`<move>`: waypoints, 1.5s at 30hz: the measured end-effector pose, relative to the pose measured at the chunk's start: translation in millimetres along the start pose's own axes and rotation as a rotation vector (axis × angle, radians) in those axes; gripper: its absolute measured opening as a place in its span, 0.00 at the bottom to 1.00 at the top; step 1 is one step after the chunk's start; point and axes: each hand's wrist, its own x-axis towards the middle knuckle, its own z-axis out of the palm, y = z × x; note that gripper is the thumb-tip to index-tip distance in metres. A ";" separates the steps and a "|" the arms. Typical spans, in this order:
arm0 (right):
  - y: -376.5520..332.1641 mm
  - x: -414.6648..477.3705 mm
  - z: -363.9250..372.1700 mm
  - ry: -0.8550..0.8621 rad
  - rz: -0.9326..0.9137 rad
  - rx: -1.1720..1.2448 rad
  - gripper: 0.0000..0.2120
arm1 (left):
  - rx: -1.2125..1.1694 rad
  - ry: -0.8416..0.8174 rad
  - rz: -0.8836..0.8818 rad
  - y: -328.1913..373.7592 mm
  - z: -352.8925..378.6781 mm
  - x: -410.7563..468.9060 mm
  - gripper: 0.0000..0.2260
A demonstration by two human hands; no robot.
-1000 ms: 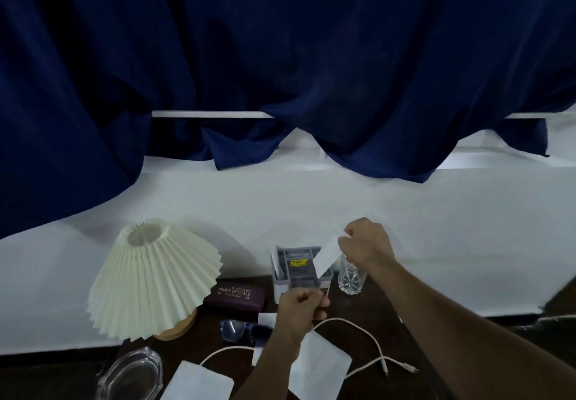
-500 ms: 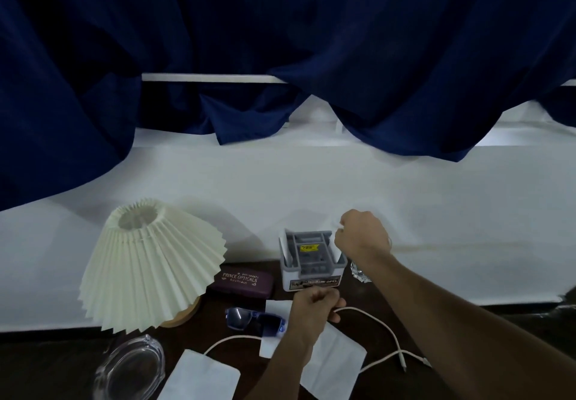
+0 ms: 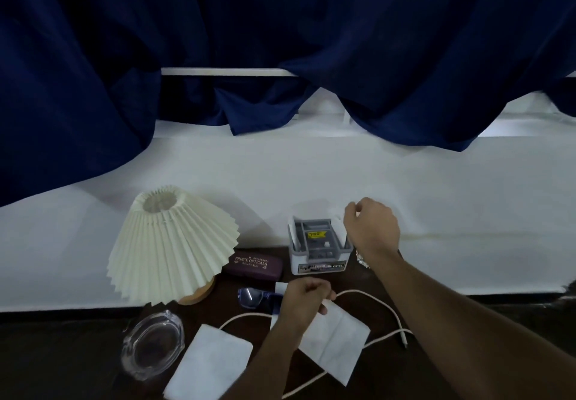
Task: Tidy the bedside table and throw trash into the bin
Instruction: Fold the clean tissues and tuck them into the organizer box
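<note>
Pinching a thin white paper slip [image 3: 340, 228] over the grey plastic organiser [image 3: 318, 248], the right hand [image 3: 372, 228] curls closed; the left hand [image 3: 307, 298] fists on a soft folded tissue [image 3: 335, 342] on the dark bench [image 3: 386, 365].

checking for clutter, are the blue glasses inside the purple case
No, the blue glasses lie out on the table in front of the shut purple case.
</note>
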 end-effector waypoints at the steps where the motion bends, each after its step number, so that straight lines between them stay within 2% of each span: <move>1: 5.5 -9.0 -4.2 0.020 -0.013 0.009 0.16 | 0.000 0.017 0.011 -0.2 -3.5 -3.7 0.06; 4: 27.2 -40.9 -7.9 -0.092 0.001 -0.068 0.16 | 0.066 0.093 0.020 -5.1 -13.3 -14.3 0.06; 6: 41.7 -60.5 -5.3 -0.296 0.017 -0.177 0.16 | 0.099 0.127 0.004 -8.8 -19.4 -21.7 0.07; 8: 53.3 -78.5 -1.7 -0.570 0.032 -0.274 0.15 | 0.119 0.137 -0.013 -13.4 -23.9 -30.1 0.07; 10: 60.9 -93.4 3.5 -0.769 0.036 -0.354 0.23 | 0.135 0.123 -0.018 -17.2 -25.6 -38.4 0.07; 11: 63.0 -99.3 6.2 -0.809 0.037 -0.371 0.26 | 0.143 0.111 -0.010 -19.0 -26.1 -41.8 0.06; 18: 66.7 -110.3 25.9 -0.817 0.082 -0.388 0.25 | 0.220 0.086 -0.022 -24.7 -27.5 -49.9 0.05; 22: 71.9 -106.2 33.5 -0.875 0.166 -0.251 0.17 | 0.211 0.066 -0.041 -26.0 -26.7 -48.3 0.04; 25: 72.6 -96.5 28.2 -0.898 0.238 -0.118 0.18 | 0.187 0.068 -0.044 -26.2 -25.7 -50.4 0.04; 28: 69.4 -84.3 10.5 -0.840 0.340 0.093 0.12 | 0.190 0.078 -0.040 -23.1 -20.9 -57.6 0.05; 31: 63.6 -72.0 -15.1 -0.747 0.420 0.272 0.08 | 0.204 0.030 -0.145 -9.7 -9.9 -71.2 0.13; 33: 57.1 -66.6 -34.9 -0.673 0.483 0.429 0.08 | 0.100 -0.069 -0.306 4.0 -2.6 -82.8 0.24; 35: 48.8 -65.5 -54.0 -0.641 0.526 0.586 0.08 | -0.040 -0.168 -0.370 15.7 4.0 -91.0 0.32; 37: 41.5 -69.4 -73.6 -0.644 0.532 0.698 0.09 | -0.104 -0.214 -0.310 28.2 9.7 -97.6 0.30; 41: 34.5 -77.4 -106.3 -0.662 0.507 0.790 0.11 | -0.153 -0.146 -0.040 55.1 16.2 -108.0 0.09; 45: 33.2 -80.1 -138.9 -0.685 0.483 0.835 0.13 | -0.015 -0.098 0.193 80.2 7.0 -124.8 0.07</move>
